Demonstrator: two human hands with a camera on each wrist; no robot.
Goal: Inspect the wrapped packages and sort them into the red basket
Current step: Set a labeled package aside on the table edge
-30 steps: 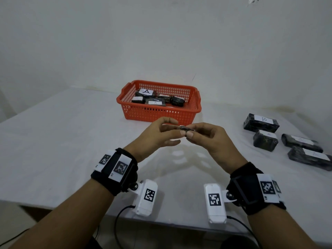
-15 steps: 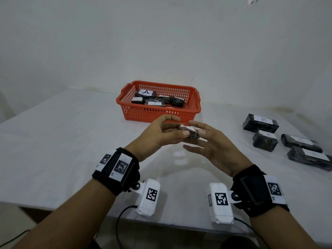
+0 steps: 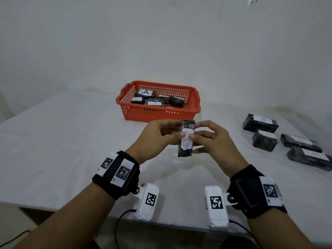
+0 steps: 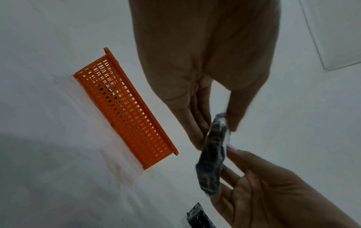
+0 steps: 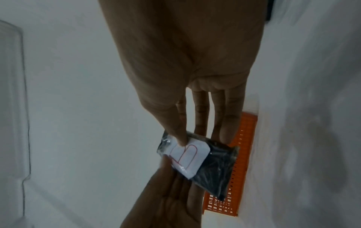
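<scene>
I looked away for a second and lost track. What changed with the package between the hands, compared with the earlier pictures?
The wrapped package was turned from edge-on to label up, so its white label with a red B now faces the head camera. The right hand, which opened briefly, pinches it again, as does the left hand. The red basket and the four packages on the table at right stayed put.

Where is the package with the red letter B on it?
In the head view, the package with the red B is in the middle, pinched between the left hand and right hand, above the table just in front of the red basket.
</scene>
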